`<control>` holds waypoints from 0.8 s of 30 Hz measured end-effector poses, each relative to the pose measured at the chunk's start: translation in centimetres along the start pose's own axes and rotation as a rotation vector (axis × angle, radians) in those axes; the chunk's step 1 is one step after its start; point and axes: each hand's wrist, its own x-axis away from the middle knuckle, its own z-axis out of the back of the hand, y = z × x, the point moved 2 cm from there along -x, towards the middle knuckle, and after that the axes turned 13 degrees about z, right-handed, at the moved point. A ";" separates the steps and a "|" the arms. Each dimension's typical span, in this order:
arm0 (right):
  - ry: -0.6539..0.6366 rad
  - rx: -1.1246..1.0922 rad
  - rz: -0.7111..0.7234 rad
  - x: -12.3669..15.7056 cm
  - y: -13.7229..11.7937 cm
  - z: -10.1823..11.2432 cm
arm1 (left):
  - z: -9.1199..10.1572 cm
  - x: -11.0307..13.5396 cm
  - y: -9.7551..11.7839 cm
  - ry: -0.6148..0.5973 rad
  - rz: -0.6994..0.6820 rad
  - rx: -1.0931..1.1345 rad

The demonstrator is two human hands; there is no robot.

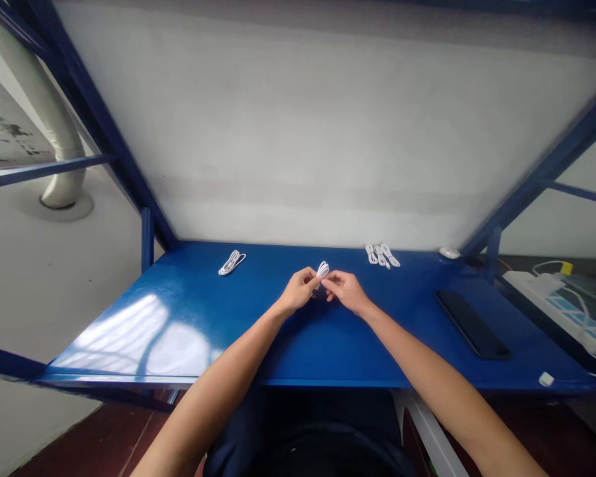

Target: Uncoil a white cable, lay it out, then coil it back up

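Left hand (300,291) and right hand (345,293) pinch a light, limp white coiled cable (322,269) between fingertips; a second coil (232,263) lies left of the grip.

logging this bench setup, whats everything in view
held coiled cable: 1, white, between both hands
single coiled cable: 1, white, far left of tabletop
coiled cables: about 3, white, far edge right of centre
flat pad: 1, black, right of tabletop
small object: 1, white, far right edge
small block: 1, white, near right edge
power strip: 1, white and blue, beyond right end
tabletop: 1, blue, under these
pipe: 1, white, left background
left hand: 1, bare, pinching held coiled cable
right hand: 1, bare, pinching held coiled cable
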 end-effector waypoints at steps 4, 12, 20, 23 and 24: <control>0.004 -0.045 -0.033 -0.1 0.1 -0.1 | 0.0 -0.1 -0.2 0.007 -0.069 -0.059; 0.000 0.172 0.053 0.1 -0.2 -0.2 | -0.2 0.1 -0.1 0.014 0.110 0.045; -0.028 0.492 0.390 0.4 -0.9 -0.1 | -0.5 0.4 0.1 -0.105 0.329 0.229; -0.027 0.366 0.278 0.1 -0.1 0.4 | 0.0 0.3 0.3 -0.064 0.227 0.066; -0.021 0.305 0.231 0.0 0.2 0.6 | 0.3 0.2 0.3 -0.042 0.185 -0.011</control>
